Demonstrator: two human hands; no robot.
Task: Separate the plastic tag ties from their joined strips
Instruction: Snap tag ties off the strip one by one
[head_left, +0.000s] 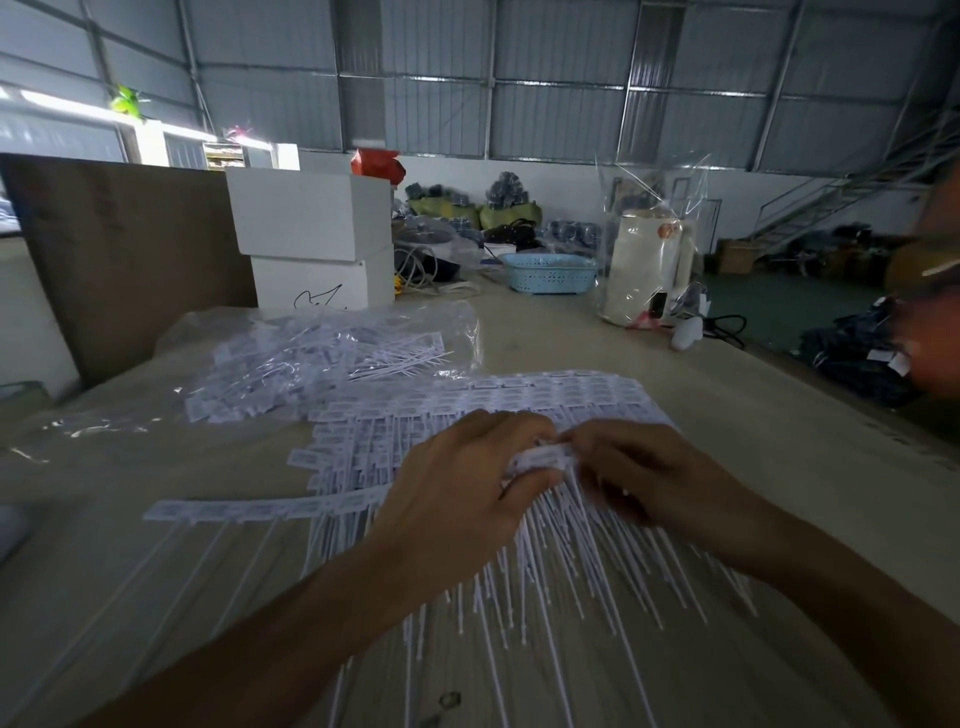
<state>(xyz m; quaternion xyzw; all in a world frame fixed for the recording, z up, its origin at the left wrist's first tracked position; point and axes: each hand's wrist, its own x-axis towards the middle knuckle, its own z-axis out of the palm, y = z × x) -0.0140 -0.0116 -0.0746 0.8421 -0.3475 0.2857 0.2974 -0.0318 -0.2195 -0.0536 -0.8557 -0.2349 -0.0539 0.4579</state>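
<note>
Your two hands meet over a small bundle of tag ties (540, 460), held just above the big heap of joined strips (519, 400) in the middle of the table (753, 415). Your left hand (462, 483) curls round the bundle's left end, thumb underneath and fingers over the top. Your right hand (644, 467) pinches the right end of the same bundle with its fingertips drawn together. The thin white tails hang down and fan towards you beneath both wrists.

One single strip (249, 509) lies flat to the left of the heap, its tag heads in a row and its tails pointing towards you. Farther left and behind, a clear plastic bag (322, 353) holds a loose pile of ties, some spilling from its open mouth.

Behind the bag stand two stacked white boxes (311, 239), with a brown cardboard sheet (124, 249) upright beside them. Farther back on the table sit a light blue perforated basket (548, 273) and a cream-coloured roll (644, 265) wrapped in clear film.
</note>
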